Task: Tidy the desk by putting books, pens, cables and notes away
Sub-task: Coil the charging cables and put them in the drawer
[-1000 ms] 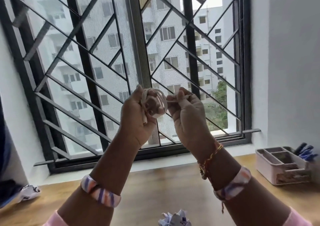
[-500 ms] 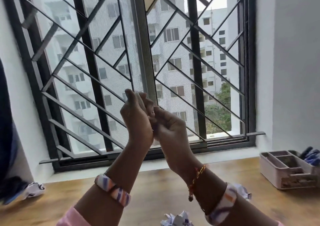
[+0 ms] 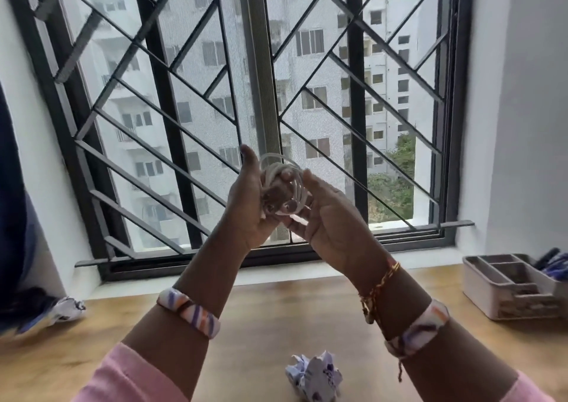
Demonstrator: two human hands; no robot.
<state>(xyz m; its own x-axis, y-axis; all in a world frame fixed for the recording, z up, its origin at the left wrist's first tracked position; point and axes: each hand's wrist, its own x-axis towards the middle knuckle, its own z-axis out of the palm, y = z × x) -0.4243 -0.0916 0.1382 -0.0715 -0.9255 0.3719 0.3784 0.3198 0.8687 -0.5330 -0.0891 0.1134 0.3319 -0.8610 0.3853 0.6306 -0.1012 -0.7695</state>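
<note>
A white cable (image 3: 284, 171) is wound in several loops, held up in front of the window. My left hand (image 3: 250, 204) grips the coil, its fingers passing through the loops. My right hand (image 3: 325, 217) meets the coil from the right, palm up, fingertips pinching a strand at the coil's lower edge. A crumpled paper note (image 3: 313, 377) lies on the wooden desk (image 3: 276, 318) near the front edge, below my forearms. Another crumpled note (image 3: 66, 309) lies at the far left of the desk.
A white desk organiser (image 3: 507, 288) with several compartments stands at the right, dark pens (image 3: 551, 263) behind it. The barred window (image 3: 261, 109) fills the wall behind the desk. Dark blue cloth (image 3: 15, 217) hangs at the left edge.
My hands have drawn apart from being pressed together, and the coil of cable shows again between them. The right hand has turned palm up under the coil.
</note>
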